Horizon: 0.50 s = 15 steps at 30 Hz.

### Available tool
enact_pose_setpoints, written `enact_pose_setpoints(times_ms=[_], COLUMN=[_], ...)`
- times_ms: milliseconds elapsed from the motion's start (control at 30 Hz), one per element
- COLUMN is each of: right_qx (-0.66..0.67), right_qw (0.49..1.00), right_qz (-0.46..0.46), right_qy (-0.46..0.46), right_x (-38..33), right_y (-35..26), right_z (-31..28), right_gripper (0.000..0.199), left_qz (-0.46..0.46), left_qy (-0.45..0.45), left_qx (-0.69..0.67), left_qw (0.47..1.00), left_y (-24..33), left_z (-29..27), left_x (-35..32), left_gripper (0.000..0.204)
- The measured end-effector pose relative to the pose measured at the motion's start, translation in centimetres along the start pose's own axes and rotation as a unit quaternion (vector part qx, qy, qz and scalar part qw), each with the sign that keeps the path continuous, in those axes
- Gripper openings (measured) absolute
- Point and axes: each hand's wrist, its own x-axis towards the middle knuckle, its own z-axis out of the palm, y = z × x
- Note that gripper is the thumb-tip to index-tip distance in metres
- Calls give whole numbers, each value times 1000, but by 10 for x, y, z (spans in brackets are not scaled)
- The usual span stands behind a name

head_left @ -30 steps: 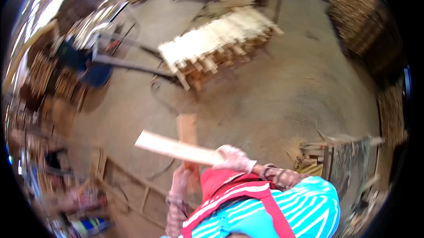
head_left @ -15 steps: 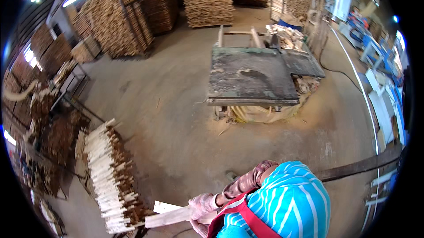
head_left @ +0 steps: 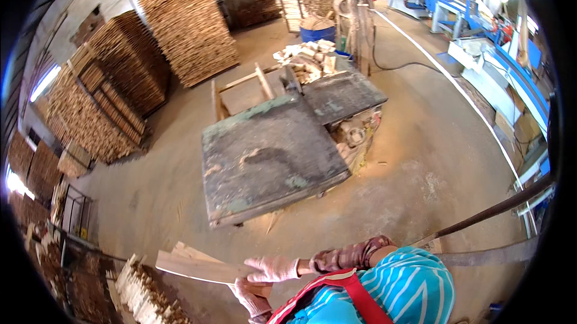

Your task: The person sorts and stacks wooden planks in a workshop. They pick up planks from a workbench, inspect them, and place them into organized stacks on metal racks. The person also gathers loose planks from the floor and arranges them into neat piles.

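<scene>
Two flat wooden boards, one a smooth brownish plank [head_left: 204,269] and the other a paler board [head_left: 189,251] partly behind it, lie overlapped and fanned slightly apart. My left hand [head_left: 251,300], in a pale pinkish glove, is closed round their near end from below. My right hand [head_left: 275,269], gloved alike, lies over the same end, its fingers bent over the upper edge. The boards point to the left, above a row of stacked pale wooden strips [head_left: 144,294] at the lower left. Where the fingers pass under the boards, they are hidden.
Ahead stands a dark, worn saw table [head_left: 270,159] with a blade [head_left: 293,78] at its far side. Wood offcuts [head_left: 309,60] are heaped behind it. Tall lumber stacks [head_left: 189,24] line the back left. Blue machinery [head_left: 457,18] stands far right; a black cable [head_left: 402,67] crosses the floor.
The view has swung right, bringing the saw table nearer and lower left. My hands and the boards have moved up and leftward in the picture, away from the strip pile.
</scene>
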Motion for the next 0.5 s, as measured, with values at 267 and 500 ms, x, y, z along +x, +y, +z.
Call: enact_pose_setpoints(times_ms=[267, 500], right_qx=[-6, -30], right_qw=[939, 790], right_qz=[76, 102], right_qy=[334, 604], right_x=[-16, -113], right_y=[123, 223], right_z=[-232, -438], right_gripper=[62, 51], left_qz=[34, -19], left_qy=[-167, -158], left_qx=[53, 87], left_qw=[984, 983], left_y=[-68, -103], left_z=[112, 243], left_x=[140, 199], left_gripper=[78, 65])
